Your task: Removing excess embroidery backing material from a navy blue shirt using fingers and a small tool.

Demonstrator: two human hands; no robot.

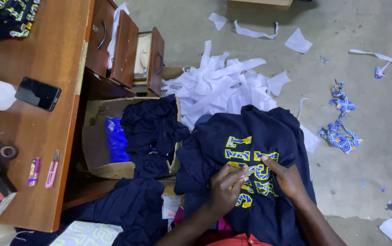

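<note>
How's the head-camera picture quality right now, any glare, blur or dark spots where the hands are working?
Head view: even, soft light, no glare; both hands, left hand and right hand, are sharp on the navy garment, whose folds lose detail in the dark; edges bend slightly from the wide lens.

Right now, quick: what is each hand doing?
Left hand: closed, pinching a small pale tool against the lettering on the navy garment.
Right hand: fingers pinched on the garment's lettering, holding the fabric.

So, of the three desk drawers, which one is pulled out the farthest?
The rightmost drawer, nearest the white scrap pile. Its front stands well past the other two drawers, and its inside shows.
</note>
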